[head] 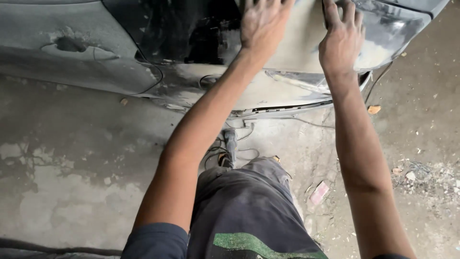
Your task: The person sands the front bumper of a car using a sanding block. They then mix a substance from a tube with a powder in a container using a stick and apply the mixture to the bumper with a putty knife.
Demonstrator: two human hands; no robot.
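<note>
While I lean over the car panel (306, 57), both hands lie flat on its pale, sanded patch at the far side: my left hand (262, 21) with fingers spread wide, my right hand (341, 41) just to its right, fingers spread too, holding nothing. I judge the panel stiff and fixed, dusty rather than slick, so palms pressed flat suit it better than any grip at its thin lower edge. A tool (231, 146) with cable lies on the floor (72, 182) near my knee, under the panel.
</note>
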